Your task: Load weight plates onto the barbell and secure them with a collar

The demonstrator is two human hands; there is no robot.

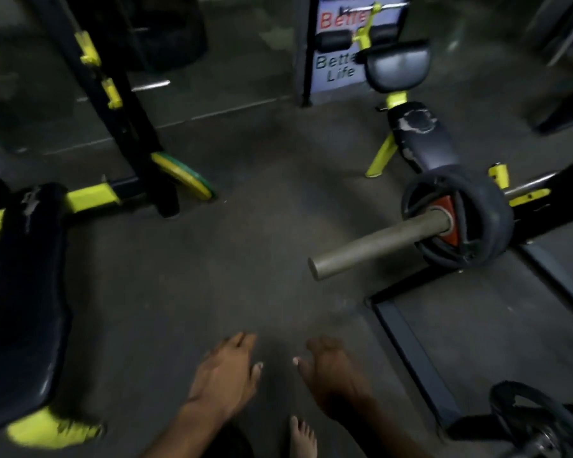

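Observation:
The barbell sleeve (pixel 374 247) juts toward me from the right, its bare end pointing down-left. A dark rubber weight plate (pixel 483 206) with a red hub sits far back on the sleeve. No collar shows. A yellow-and-green plate (pixel 182 175) leans against the black rack post at the left. Another dark plate (pixel 530 411) lies at the bottom right corner. My left hand (pixel 225 375) and my right hand (pixel 334 378) hang low in the frame, below the sleeve end, fingers apart, holding nothing.
A black padded bench (pixel 24 292) with yellow frame stands at the left. A second padded seat (pixel 420 137) on yellow legs stands behind the barbell. A black floor frame (pixel 411 352) runs under the bar. My bare foot (pixel 301 438) is on the grey floor.

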